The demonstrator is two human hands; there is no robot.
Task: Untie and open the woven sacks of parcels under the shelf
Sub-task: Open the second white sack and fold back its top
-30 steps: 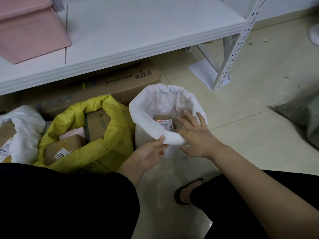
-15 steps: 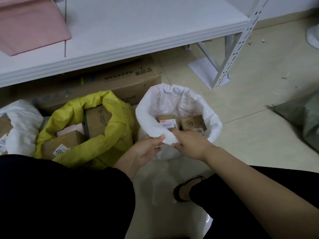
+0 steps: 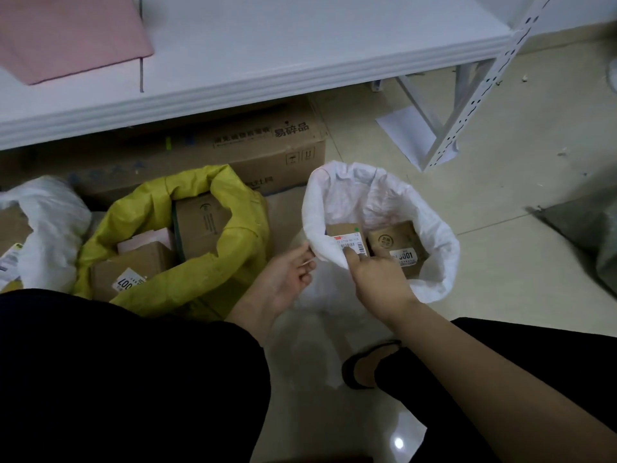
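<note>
- The white sack (image 3: 437, 242) stands on the floor just in front of the shelf (image 3: 300, 61), to the right of the yellow sack (image 3: 233, 248). Its mouth is untied and gaping, and two labelled parcels (image 3: 397, 243) show inside.
- Both my hands are on the near lip. The left hand (image 3: 287, 279) pinches the fold between thumb and fingers. Just beside it, the right hand (image 3: 377, 279) curls over the lip, thumb tip at the label of the left parcel.
- I judge the step to be rolling the rim outward into a cuff so the mouth holds open by itself.
- To do it well I would take short bites around the rim, hands close together, turning the cloth outward and down evenly. The far wall stands taller than the near one, so it needs the most rolling.
- Woven cloth probably slips, and a sack this lightly filled could tip. I'd pull downward rather than toward me.
- The yellow sack already lies open, with boxes showing in it.
- Another pale sack (image 3: 50, 222) lies further left and a grey one (image 3: 587, 228) well apart on the right. I cannot tell whether either is tied.
</note>
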